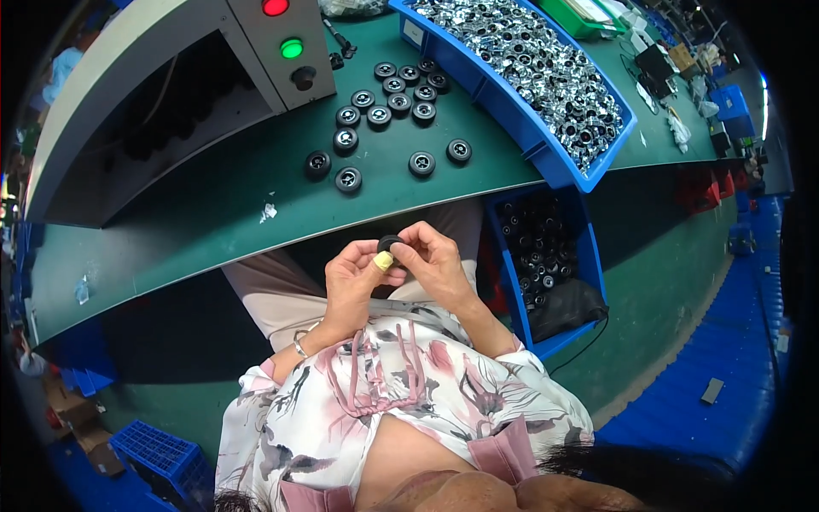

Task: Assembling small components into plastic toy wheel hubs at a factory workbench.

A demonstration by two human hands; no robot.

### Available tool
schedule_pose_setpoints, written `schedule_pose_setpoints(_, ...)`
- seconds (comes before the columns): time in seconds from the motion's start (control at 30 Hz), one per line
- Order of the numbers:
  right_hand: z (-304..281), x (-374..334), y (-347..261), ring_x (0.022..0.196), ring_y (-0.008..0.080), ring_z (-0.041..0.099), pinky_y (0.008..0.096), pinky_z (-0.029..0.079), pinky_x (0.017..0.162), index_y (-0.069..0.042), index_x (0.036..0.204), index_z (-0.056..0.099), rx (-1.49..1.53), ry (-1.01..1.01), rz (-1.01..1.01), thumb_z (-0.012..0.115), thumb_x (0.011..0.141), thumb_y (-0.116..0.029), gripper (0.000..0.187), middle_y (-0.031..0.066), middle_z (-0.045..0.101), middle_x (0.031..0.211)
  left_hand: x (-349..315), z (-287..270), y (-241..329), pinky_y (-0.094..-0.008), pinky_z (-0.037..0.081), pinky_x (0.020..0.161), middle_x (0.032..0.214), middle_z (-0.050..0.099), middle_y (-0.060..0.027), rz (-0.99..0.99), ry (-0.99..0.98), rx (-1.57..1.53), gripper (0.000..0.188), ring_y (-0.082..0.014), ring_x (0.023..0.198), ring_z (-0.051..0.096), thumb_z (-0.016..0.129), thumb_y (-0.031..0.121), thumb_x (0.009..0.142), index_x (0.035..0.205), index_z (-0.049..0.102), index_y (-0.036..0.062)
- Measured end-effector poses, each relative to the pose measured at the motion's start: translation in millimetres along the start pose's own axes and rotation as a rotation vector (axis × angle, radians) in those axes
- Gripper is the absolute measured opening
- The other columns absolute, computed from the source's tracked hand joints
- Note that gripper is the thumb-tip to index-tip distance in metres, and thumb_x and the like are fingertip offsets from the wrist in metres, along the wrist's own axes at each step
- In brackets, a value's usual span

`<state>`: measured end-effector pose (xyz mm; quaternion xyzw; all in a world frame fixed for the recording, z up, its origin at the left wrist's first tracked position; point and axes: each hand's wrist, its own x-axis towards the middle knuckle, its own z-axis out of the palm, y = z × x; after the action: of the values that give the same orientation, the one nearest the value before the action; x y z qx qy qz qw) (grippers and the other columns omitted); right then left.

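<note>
Both hands meet over my lap, just short of the table's front edge. Between them is a small black wheel, pinched by the fingers of my left hand and my right hand. Yellow tape wraps my left thumb. Fingers cover much of the wheel, so its hub cannot be made out. Beyond the edge, several black wheels with silver-spoked hubs lie scattered on the green table, the nearest being a loose wheel.
A grey machine with red and green lights stands at the left. A long blue bin of shiny metallic parts sits on the table at the right. Below it, a blue crate holds black wheels and a dark bag.
</note>
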<state>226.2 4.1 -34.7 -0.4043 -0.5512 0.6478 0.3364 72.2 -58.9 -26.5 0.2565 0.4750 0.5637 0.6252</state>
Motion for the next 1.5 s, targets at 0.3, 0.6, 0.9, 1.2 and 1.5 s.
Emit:
schedule_pose_setpoints(0.3,-0.3,-2.5,13.2,0.081,0.0029,0.057,0.0195,0.049,0.07,0.0,0.103,0.062,-0.027,-0.027,-0.005,0.064,0.099,-0.012,0.013,-0.0018,0.062,0.09,4.3,-14.1,-16.9,-0.0238,0.052,0.07,0.096,0.071,-0.0067,-0.018,0.014,-0.188,0.022,-0.0104,0.075,0.062,0.067,0.007,0.096,0.114,0.067,-0.0037)
schedule_pose_setpoints(0.6,-6.8,2.0,11.5,0.082,0.0041,0.057,0.0204,0.049,0.072,0.0,0.102,0.062,0.127,-0.053,0.055,0.064,0.098,-0.01,0.011,-0.0012,0.062,0.09,12.1,-20.7,-13.1,-0.0264,0.053,0.07,0.094,0.069,-0.0054,-0.067,-0.052,0.025,0.019,-0.0103,0.076,0.062,0.064,0.01,0.098,0.11,0.066,-0.0037)
schedule_pose_setpoints(0.9,-11.0,3.0,-1.3,0.085,0.0071,0.058,0.0224,0.049,0.075,0.002,0.099,0.066,0.071,-0.001,-0.042,0.067,0.094,-0.007,0.01,0.0018,0.062,0.095,12.9,-2.3,5.1,-0.0276,0.061,0.074,0.101,0.065,-0.0114,0.083,-0.1,0.066,0.02,-0.016,0.081,0.07,0.062,0.003,0.097,0.114,0.057,-0.0059)
schedule_pose_setpoints(1.2,-59.2,29.0,-66.3,0.099,0.0328,0.06,0.0401,0.049,0.088,-0.001,0.119,0.064,-0.745,0.16,-0.682,0.084,0.072,-0.009,0.052,0.0149,0.064,0.105,67.7,39.3,45.7,-0.0245,0.053,0.069,0.104,0.067,-0.0067,0.414,-0.23,0.512,0.026,-0.0101,0.084,0.064,0.066,0.005,0.094,0.118,0.06,-0.003)
schedule_pose_setpoints(1.5,-88.2,65.1,-54.2,0.1,0.0328,0.055,0.0424,0.05,0.085,-0.004,0.124,0.063,-1.115,0.493,-0.534,0.083,0.074,-0.019,0.056,0.013,0.059,0.107,90.7,48.4,64.3,-0.044,0.053,0.08,0.119,0.052,-0.0217,0.918,-0.068,1.326,0.061,-0.0376,0.101,0.06,0.075,0.0,0.077,0.133,0.049,-0.0037)
